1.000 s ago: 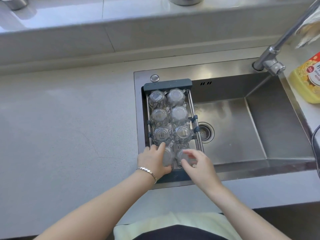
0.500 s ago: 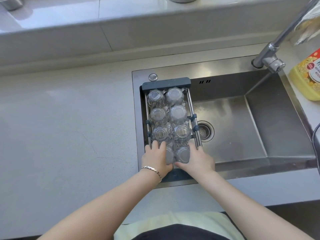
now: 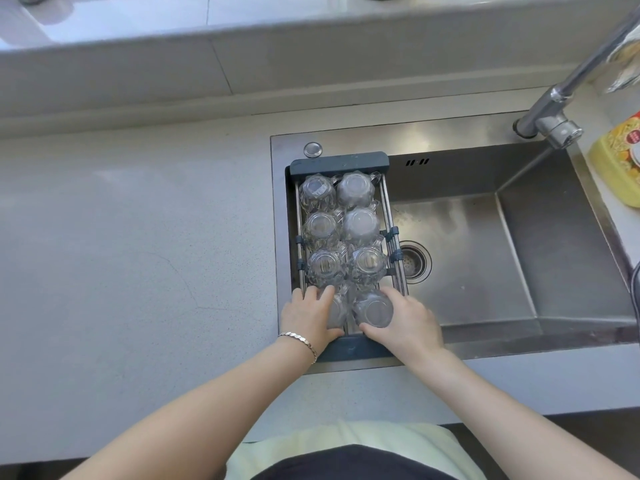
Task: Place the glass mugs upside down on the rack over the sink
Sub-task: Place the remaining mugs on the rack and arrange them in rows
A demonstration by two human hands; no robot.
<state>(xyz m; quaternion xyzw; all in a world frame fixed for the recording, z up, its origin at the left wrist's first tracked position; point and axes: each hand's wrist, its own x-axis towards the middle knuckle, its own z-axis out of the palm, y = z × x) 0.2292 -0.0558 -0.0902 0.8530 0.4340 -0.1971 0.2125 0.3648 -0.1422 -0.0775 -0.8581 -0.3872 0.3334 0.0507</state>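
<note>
A dark-framed wire rack (image 3: pixel 339 161) spans the left end of the steel sink (image 3: pixel 519 237). Several clear glass mugs stand upside down on it in two columns, such as the far-left mug (image 3: pixel 317 192) and a middle-right mug (image 3: pixel 367 263). In the nearest row, my left hand (image 3: pixel 308 315) wraps the left mug (image 3: pixel 337 310), mostly hiding it. My right hand (image 3: pixel 405 322) grips the right mug (image 3: pixel 374 308), whose base faces up.
Grey countertop (image 3: pixel 121 254) stretches to the left of the sink. A chrome faucet (image 3: pixel 554 112) rises at the sink's far right corner, with a yellow bottle (image 3: pixel 620 161) beside it. The drain (image 3: pixel 414 259) lies right of the rack. A raised ledge runs along the back.
Both hands have settled around the two nearest mugs; the right hand went from fingertips on top to gripping the mug's side. The view has shifted slightly.
</note>
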